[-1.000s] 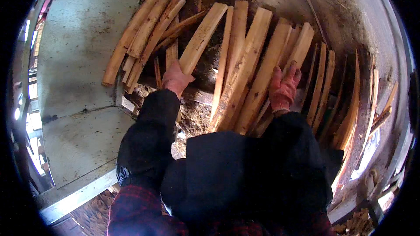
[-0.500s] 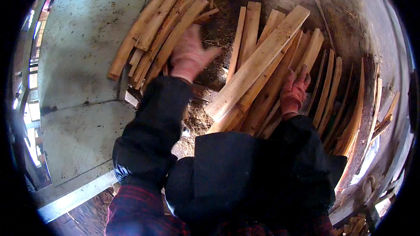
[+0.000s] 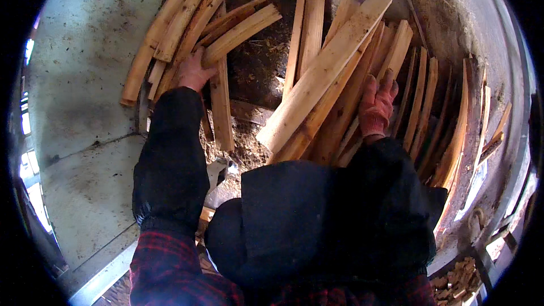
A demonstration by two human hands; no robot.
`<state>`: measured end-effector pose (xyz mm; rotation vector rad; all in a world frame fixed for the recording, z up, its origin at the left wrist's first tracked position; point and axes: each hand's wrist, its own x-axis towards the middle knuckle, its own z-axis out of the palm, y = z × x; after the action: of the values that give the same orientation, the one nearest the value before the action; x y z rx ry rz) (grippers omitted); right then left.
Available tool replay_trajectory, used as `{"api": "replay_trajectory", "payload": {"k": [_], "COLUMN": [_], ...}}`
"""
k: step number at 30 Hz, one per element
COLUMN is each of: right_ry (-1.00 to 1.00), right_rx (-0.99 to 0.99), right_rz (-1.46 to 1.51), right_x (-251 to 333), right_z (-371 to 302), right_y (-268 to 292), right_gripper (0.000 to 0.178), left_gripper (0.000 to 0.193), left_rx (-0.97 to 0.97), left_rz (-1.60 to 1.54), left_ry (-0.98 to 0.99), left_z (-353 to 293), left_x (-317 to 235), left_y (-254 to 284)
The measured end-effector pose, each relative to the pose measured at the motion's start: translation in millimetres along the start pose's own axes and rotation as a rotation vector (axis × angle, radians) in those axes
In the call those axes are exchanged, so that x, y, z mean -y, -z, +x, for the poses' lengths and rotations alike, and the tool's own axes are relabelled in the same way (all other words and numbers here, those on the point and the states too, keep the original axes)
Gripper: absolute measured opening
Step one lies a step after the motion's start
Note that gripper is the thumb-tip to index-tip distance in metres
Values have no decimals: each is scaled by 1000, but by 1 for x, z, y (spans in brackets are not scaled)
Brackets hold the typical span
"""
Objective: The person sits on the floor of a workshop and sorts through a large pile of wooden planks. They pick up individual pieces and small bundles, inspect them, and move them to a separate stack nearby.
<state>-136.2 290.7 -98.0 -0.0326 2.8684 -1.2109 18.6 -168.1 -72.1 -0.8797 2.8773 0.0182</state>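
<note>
My left hand (image 3: pixel 194 72), in a pinkish work glove, is closed at the near end of a short wooden slat (image 3: pixel 243 33) that slants up to the right. Beside it fans a stack of long wooden slats (image 3: pixel 180 28); another slat (image 3: pixel 222 107) stands just right of the left wrist. My right hand (image 3: pixel 378 105), gloved in pinkish red, lies against a second pile of slats (image 3: pixel 348 99) with its fingers stretched out and a little apart. A broad pale slat (image 3: pixel 326 73) lies diagonally across the top of that pile. The right thumb is hidden.
A dirty pale-green metal panel (image 3: pixel 85 96) covers the left side. More slats (image 3: pixel 419 99) stand in a row right of my right hand, near a stained grey wall (image 3: pixel 453 17). Wood debris (image 3: pixel 243 156) lies between the piles. Small wood pieces (image 3: pixel 456 280) are heaped at lower right.
My left hand has moved left and down and closed on a slat, whose far end has swung right. An upright slat now shows by the left wrist. The right hand stays on its pile.
</note>
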Motion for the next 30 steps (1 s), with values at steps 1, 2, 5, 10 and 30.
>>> {"api": "replay_trajectory", "payload": {"k": [1,2,5,10,30], "right_ry": [-6,-13,-44,-62,-44], "right_rx": [-18,-36,-47,-13,29], "right_rz": [-28,-55,-26,-4,-7], "right_x": [-5,-11,-4,-10,-3], "right_z": [4,7,5,6,4], "right_y": [2,5,-1,4,5], "right_gripper": [64,64,65,66,64], "left_gripper": [87,84,79,73,67], "left_rx": [2,45,153,165,-27], "left_rz": [11,-84,-9,63,135], "left_ry": [-1,-27,12,-20,242], "left_z": [8,13,19,5,65], "left_x": [-16,-27,-26,-46,-32], "left_y": [1,8,19,33,49]}}
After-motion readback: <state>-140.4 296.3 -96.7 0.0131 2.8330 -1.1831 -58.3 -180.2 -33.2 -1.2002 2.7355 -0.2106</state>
